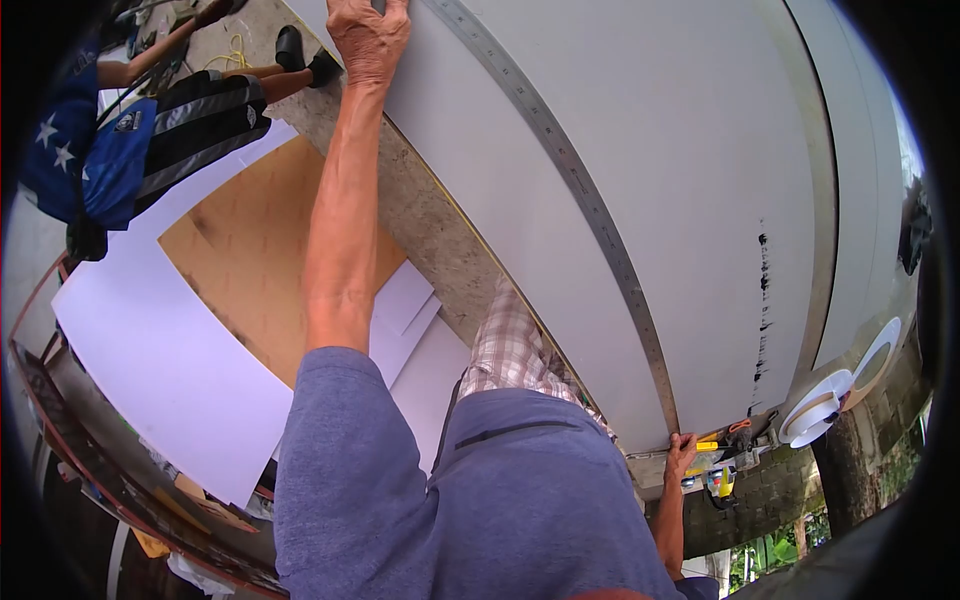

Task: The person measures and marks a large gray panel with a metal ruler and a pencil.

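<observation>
A long steel ruler [580, 185] with printed markings lies across a large pale grey sheet [690, 130]; the camera's wide lens makes it look curved. My left hand [368, 38] is at the sheet's far edge, fingers curled around a small dark thing that the top of the view cuts off. At the ruler's near end, my right hand [682, 455] has its fingers closed on the ruler tip. Right beside those fingers is a yellow-handled tool [708, 446]; whether the hand touches it cannot be made out. Black marks [764, 290] run in a broken line on the sheet.
Another person in dark shorts [195, 120] is at upper left. Below lie white sheets [150, 310] and a brown sheet [260, 250]. Several tools, one orange-handled [740, 427], sit by the sheet's near end, with a white roll [812, 410] farther right.
</observation>
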Tool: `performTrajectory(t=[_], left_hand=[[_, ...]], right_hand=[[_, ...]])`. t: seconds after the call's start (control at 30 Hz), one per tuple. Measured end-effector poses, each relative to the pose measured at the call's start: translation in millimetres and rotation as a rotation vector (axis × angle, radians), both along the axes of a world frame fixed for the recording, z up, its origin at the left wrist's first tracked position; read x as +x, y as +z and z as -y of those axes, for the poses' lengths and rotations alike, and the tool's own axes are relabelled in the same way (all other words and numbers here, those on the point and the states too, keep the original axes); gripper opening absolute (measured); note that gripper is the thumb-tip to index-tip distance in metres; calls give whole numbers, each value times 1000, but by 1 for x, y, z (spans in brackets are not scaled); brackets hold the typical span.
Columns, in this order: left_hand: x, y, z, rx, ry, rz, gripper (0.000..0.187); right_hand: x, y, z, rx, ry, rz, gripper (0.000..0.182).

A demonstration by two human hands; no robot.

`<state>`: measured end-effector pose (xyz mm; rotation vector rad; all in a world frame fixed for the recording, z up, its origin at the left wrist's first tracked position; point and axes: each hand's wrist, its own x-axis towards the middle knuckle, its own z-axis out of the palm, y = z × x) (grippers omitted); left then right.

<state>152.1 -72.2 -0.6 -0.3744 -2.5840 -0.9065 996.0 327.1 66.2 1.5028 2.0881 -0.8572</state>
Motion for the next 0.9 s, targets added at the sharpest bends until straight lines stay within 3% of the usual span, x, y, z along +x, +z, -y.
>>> performTrajectory(t=[0.13, 0.2, 0.33, 0.63, 0.73, 0.9], left_hand=[[-2, -2, -3, -17, -18, -37, 50], [-6, -15, 9, -52, -83, -108, 38], [-18, -28, 11, -34, -79, -293, 29], [-15, -26, 14, -31, -43, -166, 40], [-3, 6, -3, 32, 39, 132, 53], [-4, 4, 0, -25, 44, 120, 54]], right_hand=[[7, -2, -4, -22, 5, -4, 31], [10, -5, -6, -13, 6, -12, 31], [6, -2, -3, -8, 7, -1, 31], [3, 0, -3, -10, 0, 46, 28], [1, 1, -4, -5, 42, 56, 28], [2, 1, -5, -25, 42, 63, 28]])
